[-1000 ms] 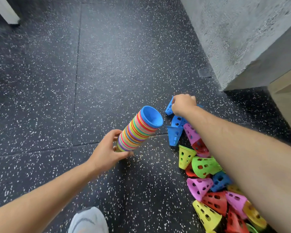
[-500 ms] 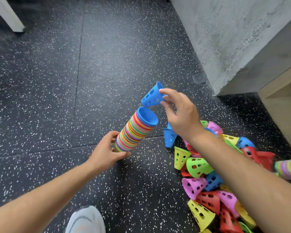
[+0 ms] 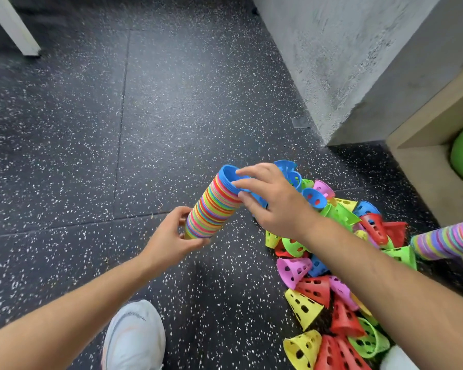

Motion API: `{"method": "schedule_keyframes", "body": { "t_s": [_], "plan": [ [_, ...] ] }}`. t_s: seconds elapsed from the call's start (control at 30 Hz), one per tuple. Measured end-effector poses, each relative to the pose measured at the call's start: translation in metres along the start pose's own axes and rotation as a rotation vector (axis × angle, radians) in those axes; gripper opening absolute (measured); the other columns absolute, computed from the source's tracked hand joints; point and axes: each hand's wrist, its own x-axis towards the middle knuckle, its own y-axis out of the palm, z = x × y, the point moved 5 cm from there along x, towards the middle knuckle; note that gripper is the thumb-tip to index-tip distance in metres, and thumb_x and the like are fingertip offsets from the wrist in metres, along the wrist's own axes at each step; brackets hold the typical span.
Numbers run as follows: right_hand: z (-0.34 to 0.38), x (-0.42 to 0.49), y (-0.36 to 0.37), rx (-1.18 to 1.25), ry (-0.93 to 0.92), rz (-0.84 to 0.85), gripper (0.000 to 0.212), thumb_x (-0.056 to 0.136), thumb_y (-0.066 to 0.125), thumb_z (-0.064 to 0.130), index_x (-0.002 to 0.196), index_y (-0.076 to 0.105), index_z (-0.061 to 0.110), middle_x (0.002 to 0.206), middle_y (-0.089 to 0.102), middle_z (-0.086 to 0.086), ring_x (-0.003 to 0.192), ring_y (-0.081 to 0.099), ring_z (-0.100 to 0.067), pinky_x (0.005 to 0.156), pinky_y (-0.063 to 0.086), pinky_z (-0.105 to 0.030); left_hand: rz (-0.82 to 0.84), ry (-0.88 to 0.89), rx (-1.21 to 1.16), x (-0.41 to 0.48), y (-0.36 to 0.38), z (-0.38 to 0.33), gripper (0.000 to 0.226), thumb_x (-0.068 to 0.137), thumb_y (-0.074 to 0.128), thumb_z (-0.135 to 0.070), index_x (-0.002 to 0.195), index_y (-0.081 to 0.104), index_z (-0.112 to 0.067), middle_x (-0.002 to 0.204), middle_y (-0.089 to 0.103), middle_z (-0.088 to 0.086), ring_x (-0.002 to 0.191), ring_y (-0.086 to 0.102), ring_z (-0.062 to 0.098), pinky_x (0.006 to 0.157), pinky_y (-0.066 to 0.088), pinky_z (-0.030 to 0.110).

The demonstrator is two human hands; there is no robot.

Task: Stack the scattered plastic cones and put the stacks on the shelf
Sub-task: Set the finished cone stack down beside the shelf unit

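No readable text, label, brand, number or sign appears on anything in view.

A single wide-angle head camera looks forward and steeply down at the speckled floor (image 3: 64,129). The left hand (image 3: 169,236) and right hand (image 3: 275,206) sit close beneath it.

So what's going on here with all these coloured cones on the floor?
A person is nesting plastic cones into one long stack. The left hand holds the stack's lower end while the right hand pinches the blue cone at its top. A heap of loose cones lies on the floor to the right, and a second stack shows beside the wooden shelf.
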Motion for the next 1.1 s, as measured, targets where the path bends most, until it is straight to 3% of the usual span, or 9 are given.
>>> {"method": "schedule_keyframes", "body": {
  "t_s": [0.2, 0.33, 0.43, 0.53, 0.67, 0.77, 0.87, 1.03, 1.1],
  "plan": [
    [0.010, -0.009, -0.025, -0.032, 0.093, 0.176, 0.054, 0.100, 0.055, 0.013, 0.151, 0.039, 0.015, 0.153, 0.039, -0.008, 0.142, 0.038, -0.024, 0.118, 0.029, -0.033, 0.007, 0.037, -0.017, -0.006, 0.008, -0.027, 0.059, 0.072, 0.094, -0.025, 0.119, 0.059, -0.032, 0.119, 0.067, -0.017, 0.111, 0.060, -0.002, 0.078, 0.046, 0.007],
    [0.010, -0.017, -0.057, -0.128, 0.104, 0.311, 0.061, 0.100, 0.053, 0.012, 0.154, 0.031, 0.028, 0.160, 0.026, -0.005, 0.146, 0.029, -0.024, 0.120, 0.027, -0.034, 0.045, 0.082, 0.006, 0.001, 0.020, -0.063, 0.058, 0.070, 0.095, -0.032, 0.116, 0.060, -0.036, 0.116, 0.069, -0.017, 0.112, 0.062, 0.002, 0.093, 0.055, 0.032],
    [0.000, -0.024, -0.098, -0.129, 0.190, 0.359, 0.072, 0.096, 0.056, 0.009, 0.157, 0.024, 0.030, 0.160, 0.025, -0.001, 0.147, 0.025, -0.018, 0.121, 0.023, -0.032, 0.087, 0.137, 0.038, 0.013, 0.033, -0.108, 0.061, 0.062, 0.092, -0.051, 0.112, 0.061, -0.040, 0.110, 0.070, -0.023, 0.106, 0.063, -0.005, 0.094, 0.056, 0.037],
    [-0.011, -0.033, -0.149, -0.078, 0.251, 0.242, 0.083, 0.085, 0.063, 0.000, 0.156, 0.026, 0.022, 0.150, 0.037, -0.001, 0.138, 0.037, -0.013, 0.117, 0.028, -0.026, 0.120, 0.204, 0.085, 0.023, 0.049, -0.163, 0.069, 0.051, 0.082, -0.072, 0.109, 0.062, -0.039, 0.104, 0.072, -0.020, 0.097, 0.064, -0.005, 0.087, 0.056, 0.034],
    [-0.038, -0.067, -0.206, -0.097, 0.434, 0.020, 0.093, 0.081, 0.065, 0.006, 0.156, 0.018, 0.034, 0.139, 0.040, 0.006, 0.116, 0.044, -0.003, 0.099, 0.032, -0.008, 0.179, 0.308, 0.200, 0.030, 0.066, -0.243, 0.068, 0.047, 0.077, -0.077, 0.101, 0.062, -0.039, 0.094, 0.070, -0.016, 0.086, 0.063, -0.002, 0.077, 0.053, 0.029],
    [-0.055, -0.101, -0.233, -0.030, 0.557, -0.183, 0.095, 0.080, 0.066, 0.007, 0.154, 0.017, 0.041, 0.138, 0.042, 0.005, 0.119, 0.051, -0.011, 0.107, 0.042, -0.029, 0.258, 0.370, 0.267, 0.028, 0.077, -0.300, 0.068, 0.046, 0.076, -0.076, 0.099, 0.061, -0.036, 0.087, 0.069, -0.021, 0.074, 0.061, -0.007, 0.062, 0.048, 0.016],
    [-0.067, -0.136, -0.243, 0.024, 0.620, -0.380, 0.094, 0.080, 0.072, 0.007, 0.155, 0.022, 0.035, 0.143, 0.045, -0.002, 0.125, 0.052, -0.017, 0.107, 0.045, -0.040, 0.336, 0.399, 0.335, 0.024, 0.094, -0.343, 0.066, 0.053, 0.089, -0.065, 0.102, 0.064, -0.029, 0.081, 0.071, -0.015, 0.062, 0.062, -0.006, 0.054, 0.049, 0.018],
    [-0.084, -0.207, -0.230, 0.140, 0.782, -0.633, 0.089, 0.078, 0.080, 0.011, 0.152, 0.032, 0.025, 0.131, 0.061, -0.005, 0.115, 0.064, -0.021, 0.097, 0.052, -0.044, 0.371, 0.531, 0.586, 0.007, 0.132, -0.395, 0.076, 0.039, 0.069, -0.084, 0.097, 0.068, -0.034, 0.084, 0.070, -0.010, 0.075, 0.067, 0.005, 0.071, 0.057, 0.033],
    [-0.090, -0.238, -0.224, 0.212, 0.839, -0.718, 0.087, 0.077, 0.082, 0.012, 0.149, 0.035, 0.025, 0.122, 0.065, 0.000, 0.106, 0.067, -0.015, 0.093, 0.055, -0.040, 0.399, 0.581, 0.607, 0.000, 0.156, -0.410, 0.075, 0.037, 0.072, -0.089, 0.095, 0.067, -0.042, 0.089, 0.071, -0.013, 0.076, 0.066, 0.001, 0.073, 0.055, 0.028]
  ]
}}
